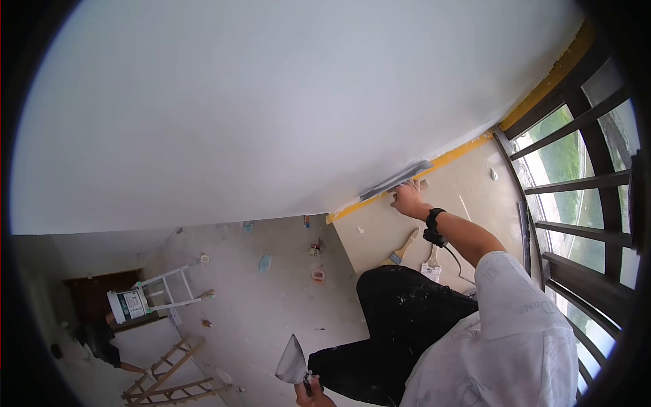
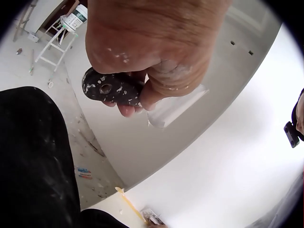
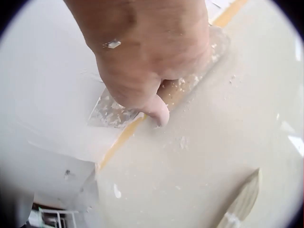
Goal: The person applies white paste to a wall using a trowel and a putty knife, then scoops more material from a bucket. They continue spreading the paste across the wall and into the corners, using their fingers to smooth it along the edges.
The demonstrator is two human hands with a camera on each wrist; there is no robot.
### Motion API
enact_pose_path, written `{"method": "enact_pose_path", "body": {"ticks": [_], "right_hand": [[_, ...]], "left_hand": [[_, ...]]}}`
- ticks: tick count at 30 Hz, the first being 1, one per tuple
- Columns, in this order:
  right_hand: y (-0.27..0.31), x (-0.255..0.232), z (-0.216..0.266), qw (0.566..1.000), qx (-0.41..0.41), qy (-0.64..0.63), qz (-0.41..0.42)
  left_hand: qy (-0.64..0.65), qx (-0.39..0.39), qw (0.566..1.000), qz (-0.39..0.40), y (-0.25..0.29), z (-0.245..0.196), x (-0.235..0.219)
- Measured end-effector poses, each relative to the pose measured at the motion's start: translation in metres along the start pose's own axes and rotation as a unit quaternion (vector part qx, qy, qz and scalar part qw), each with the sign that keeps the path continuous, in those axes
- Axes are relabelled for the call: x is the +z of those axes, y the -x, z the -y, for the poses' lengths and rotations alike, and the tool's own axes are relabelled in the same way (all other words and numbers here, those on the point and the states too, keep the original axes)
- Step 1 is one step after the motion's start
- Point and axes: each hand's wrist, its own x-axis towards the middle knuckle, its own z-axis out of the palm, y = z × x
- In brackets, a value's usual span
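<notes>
My right hand (image 1: pixel 409 198) grips the handle of a wide metal trowel (image 1: pixel 393 180), whose blade lies against the white wall (image 1: pixel 224 122) just above a strip of yellow tape (image 1: pixel 461 150). In the right wrist view the right hand (image 3: pixel 142 61) wraps the wooden handle (image 3: pixel 183 90), and the blade (image 3: pixel 109 111) is spotted with white. My left hand (image 1: pixel 314 395) holds a putty knife (image 1: pixel 292 361) low in the head view, away from the wall. The left wrist view shows the left hand (image 2: pixel 152 52) around its black, spattered handle (image 2: pixel 111 88).
Two brushes (image 1: pixel 401 248) (image 1: pixel 431 266) rest on the beige ledge (image 1: pixel 475 197). Dark window bars (image 1: pixel 576 183) stand at the right. Below at the left are a white ladder (image 1: pixel 166 288), a bucket (image 1: pixel 127 306), a wooden ladder (image 1: pixel 166 380) and another person (image 1: pixel 102 342).
</notes>
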Motion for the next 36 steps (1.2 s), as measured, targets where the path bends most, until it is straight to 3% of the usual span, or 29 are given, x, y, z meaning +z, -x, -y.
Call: {"method": "enact_pose_path", "body": {"ticks": [1, 5, 7, 8, 10, 11, 12, 14, 18, 22, 24, 27, 29, 31, 34, 35, 36], "right_hand": [[0.009, -0.016, 0.012, 0.999, -0.019, -0.028, -0.025], [0.038, -0.119, 0.067, 0.995, -0.041, -0.087, 0.005], [0.053, -0.164, 0.082, 0.971, -0.021, -0.239, 0.021], [0.058, -0.165, 0.077, 0.972, -0.018, -0.234, 0.027], [0.069, -0.175, 0.056, 0.951, -0.074, -0.272, -0.124], [0.066, -0.163, 0.006, 0.975, -0.033, -0.217, -0.044], [0.062, -0.149, -0.018, 0.977, -0.030, -0.207, -0.049], [0.052, -0.128, -0.059, 0.999, -0.034, 0.012, -0.002], [0.021, -0.082, -0.119, 0.998, 0.002, 0.049, 0.043], [-0.015, -0.075, -0.117, 0.995, 0.011, 0.085, 0.046], [-0.016, -0.081, -0.117, 0.995, 0.032, 0.023, 0.092], [-0.013, -0.103, -0.102, 0.996, 0.038, 0.030, 0.076], [-0.007, -0.136, -0.085, 0.997, 0.024, 0.025, 0.069], [-0.002, -0.174, -0.078, 0.994, 0.035, -0.074, 0.075], [0.033, -0.245, -0.042, 0.984, 0.041, -0.161, 0.069], [0.045, -0.251, -0.035, 0.994, 0.008, -0.107, 0.031], [0.049, -0.234, -0.053, 0.988, -0.059, -0.142, -0.019]], "left_hand": [[0.001, 0.003, 1.000, 0.008, -0.001, -0.001, 0.000], [-0.024, 0.025, 0.999, 0.041, -0.021, -0.004, 0.013], [-0.036, 0.051, 0.998, 0.021, -0.032, -0.011, 0.026], [-0.036, 0.044, 0.998, 0.023, -0.034, -0.018, 0.028], [-0.089, 0.049, 0.993, 0.058, -0.037, -0.032, 0.032], [-0.020, 0.071, 0.995, 0.068, -0.042, -0.021, 0.039], [0.011, 0.050, 0.997, 0.049, -0.040, -0.024, 0.047], [-0.004, 0.015, 0.999, 0.030, -0.031, -0.037, 0.058], [-0.019, 0.012, 0.998, 0.067, -0.021, -0.022, 0.037], [-0.079, 0.036, 0.996, 0.033, -0.007, -0.015, 0.019], [-0.087, -0.009, 0.996, 0.023, -0.001, -0.011, 0.010], [-0.032, -0.035, 0.998, 0.039, -0.003, -0.015, 0.015], [-0.024, -0.021, 0.999, 0.043, -0.011, -0.014, 0.018], [0.012, 0.032, 0.998, 0.048, -0.023, -0.008, 0.025], [-0.045, 0.040, 0.996, 0.061, -0.033, -0.026, 0.037], [0.004, 0.035, 0.998, 0.059, -0.040, -0.015, 0.037], [0.007, 0.038, 0.997, 0.061, -0.040, -0.019, 0.040]]}}
